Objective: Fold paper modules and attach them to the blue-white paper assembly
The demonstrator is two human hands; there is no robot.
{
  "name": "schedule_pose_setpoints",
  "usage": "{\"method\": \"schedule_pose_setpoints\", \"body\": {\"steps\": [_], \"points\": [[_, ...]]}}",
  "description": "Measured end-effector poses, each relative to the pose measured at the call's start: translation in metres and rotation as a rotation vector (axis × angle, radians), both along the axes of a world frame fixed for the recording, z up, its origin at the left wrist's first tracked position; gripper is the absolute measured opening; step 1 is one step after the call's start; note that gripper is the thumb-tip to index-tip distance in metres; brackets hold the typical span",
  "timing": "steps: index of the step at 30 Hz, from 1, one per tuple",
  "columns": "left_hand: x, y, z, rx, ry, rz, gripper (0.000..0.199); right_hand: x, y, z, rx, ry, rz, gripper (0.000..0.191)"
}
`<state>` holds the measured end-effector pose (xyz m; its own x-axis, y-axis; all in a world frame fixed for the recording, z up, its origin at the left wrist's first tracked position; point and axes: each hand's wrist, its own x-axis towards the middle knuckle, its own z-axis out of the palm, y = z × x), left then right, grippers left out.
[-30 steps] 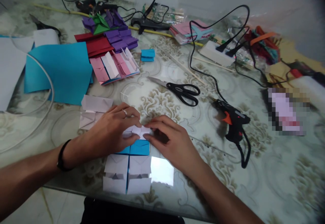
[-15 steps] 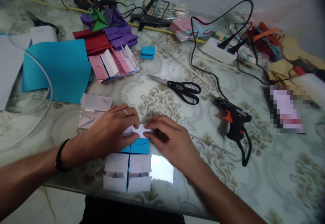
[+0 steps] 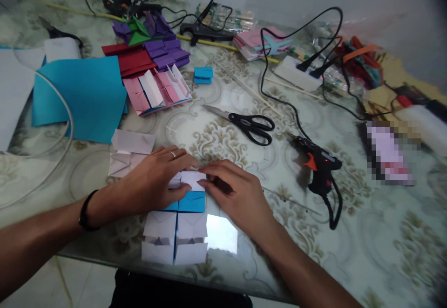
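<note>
A folded paper piece lies near the table's front edge, made of a white flap (image 3: 194,181), a blue strip (image 3: 191,201) and white folded panels (image 3: 191,247). Over its upper left part rests my left hand (image 3: 159,173), thumb on the white flap and fingers curled round its far side. My right hand (image 3: 237,191) pinches that flap's right edge between thumb and fingertips. The left fingers cover part of the flap and of the blue strip. Just behind my left hand sits another white folded paper (image 3: 131,147).
Black-handled scissors (image 3: 251,126) lie beyond my hands. To the right rests a glue gun (image 3: 319,163), its cord running to a white power strip (image 3: 296,72). Blue sheets (image 3: 80,98), pink-and-white folded paper (image 3: 157,89), purple folded paper (image 3: 167,54) and a white cable (image 3: 70,117) occupy the left.
My left fingers have lifted and spread slightly away from the thumb, so more of the white flap shows. The right hand stays at its edge. The view has shifted slightly.
</note>
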<state>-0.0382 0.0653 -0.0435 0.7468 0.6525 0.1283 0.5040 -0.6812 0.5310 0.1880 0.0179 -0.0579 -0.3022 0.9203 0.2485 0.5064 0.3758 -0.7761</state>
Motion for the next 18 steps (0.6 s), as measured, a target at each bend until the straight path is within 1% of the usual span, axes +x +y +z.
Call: {"method": "schedule_pose_setpoints", "body": {"steps": [3, 5, 9, 12, 13, 15, 17, 18], "points": [[0.001, 0.000, 0.002, -0.054, -0.025, 0.023, 0.014, 0.001, 0.001, 0.001, -0.002, 0.002, -0.013, 0.012], [0.001, -0.001, 0.004, -0.073, -0.039, 0.047, 0.011, 0.000, 0.002, 0.001, -0.004, 0.008, -0.021, 0.010], [0.002, -0.003, 0.003, -0.042, -0.069, 0.093, 0.008, 0.001, 0.005, 0.003, -0.033, 0.012, -0.030, 0.009], [0.002, -0.003, 0.001, -0.011, -0.088, 0.111, 0.008, 0.008, 0.006, 0.014, -0.042, 0.004, -0.076, 0.010], [0.002, -0.004, 0.000, -0.005, -0.091, 0.117, 0.007, 0.013, 0.005, 0.021, -0.037, 0.006, -0.119, 0.011], [0.002, -0.004, -0.001, -0.001, -0.101, 0.127, 0.006, 0.028, 0.001, 0.037, -0.011, 0.028, -0.254, 0.015], [0.002, -0.004, -0.001, -0.009, -0.121, 0.134, 0.008, 0.048, -0.004, 0.052, 0.021, 0.035, -0.426, 0.019], [0.002, -0.004, -0.001, -0.014, -0.133, 0.140, 0.009, 0.059, -0.007, 0.057, 0.024, 0.002, -0.529, 0.023]]}}
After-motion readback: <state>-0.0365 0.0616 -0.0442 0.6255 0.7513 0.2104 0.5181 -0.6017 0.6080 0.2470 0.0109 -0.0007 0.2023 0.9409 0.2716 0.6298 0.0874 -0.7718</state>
